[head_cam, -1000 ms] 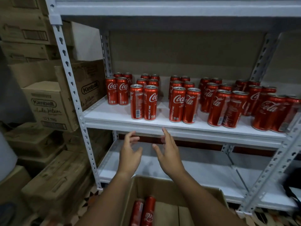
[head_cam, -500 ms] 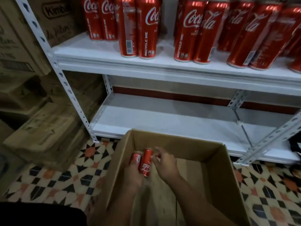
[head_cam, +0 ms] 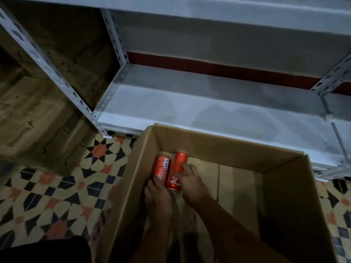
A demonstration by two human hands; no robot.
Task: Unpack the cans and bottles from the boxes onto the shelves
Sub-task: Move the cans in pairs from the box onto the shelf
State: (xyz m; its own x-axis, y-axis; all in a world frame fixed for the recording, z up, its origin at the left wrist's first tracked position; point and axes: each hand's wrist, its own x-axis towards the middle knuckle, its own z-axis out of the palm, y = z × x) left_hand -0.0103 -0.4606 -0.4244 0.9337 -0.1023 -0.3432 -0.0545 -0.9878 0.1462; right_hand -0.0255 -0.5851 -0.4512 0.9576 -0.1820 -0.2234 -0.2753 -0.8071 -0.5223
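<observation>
Two red cans inside box point(head_cam: 190, 141), near its far left corner. Left can point(head_cam: 162, 168) gripped by left hand point(head_cam: 158, 198). Right can point(head_cam: 177, 170) gripped by right hand point(head_cam: 191, 182). Behind box: bare bottom shelf point(head_cam: 199, 103).

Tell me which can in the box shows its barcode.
The left can, gripped by the left hand. The right can, under the right hand, shows white script instead.

Down on the patterned tile floor point(head_cam: 62, 196) sits an open cardboard box point(head_cam: 284, 196), pushed up just in front of the white bottom shelf point(head_cam: 190, 109). More brown cartons point(head_cam: 38, 118) stand on the floor left of the shelf's post.
</observation>
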